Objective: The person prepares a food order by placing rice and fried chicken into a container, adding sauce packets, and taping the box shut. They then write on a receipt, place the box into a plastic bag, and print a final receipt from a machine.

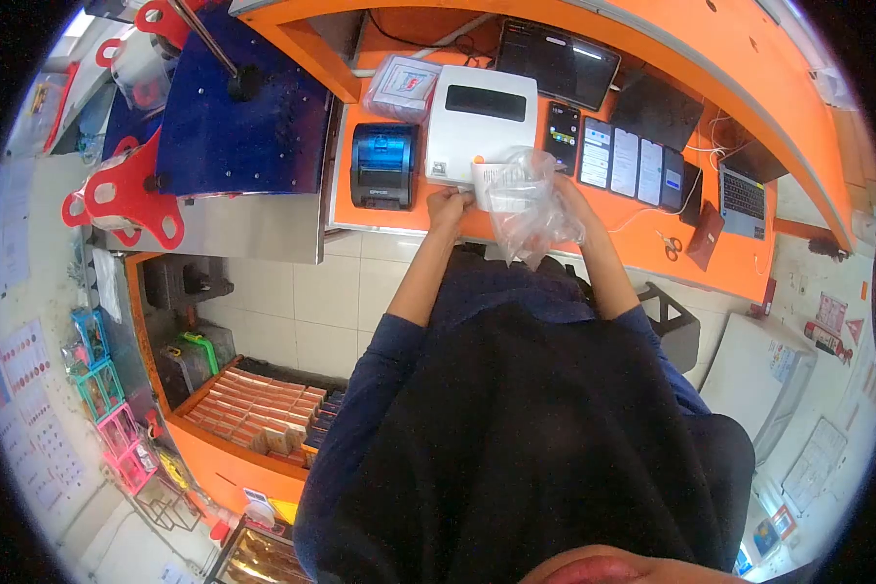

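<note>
A crumpled clear plastic bag (533,219) hangs over the desk's front edge, gripped by my right hand (572,202), whose fingers are partly hidden behind it. At the front of the white label printer (479,117), a white printed label (501,183) shows partly through the plastic. My left hand (447,208) is closed at the printer's lower front edge, left of the bag. Its fingertips pinch together, but what lies between them is too small to make out. A smaller black and blue printer (383,165) stands just left of that hand.
On the orange desk (642,238) are several phones (625,164), a tablet (558,63), a laptop (743,201), scissors (671,245) and a packet in clear wrap (402,88). Orange-and-white boxes (253,404) fill a shelf at lower left. A black stool (670,326) stands below the desk.
</note>
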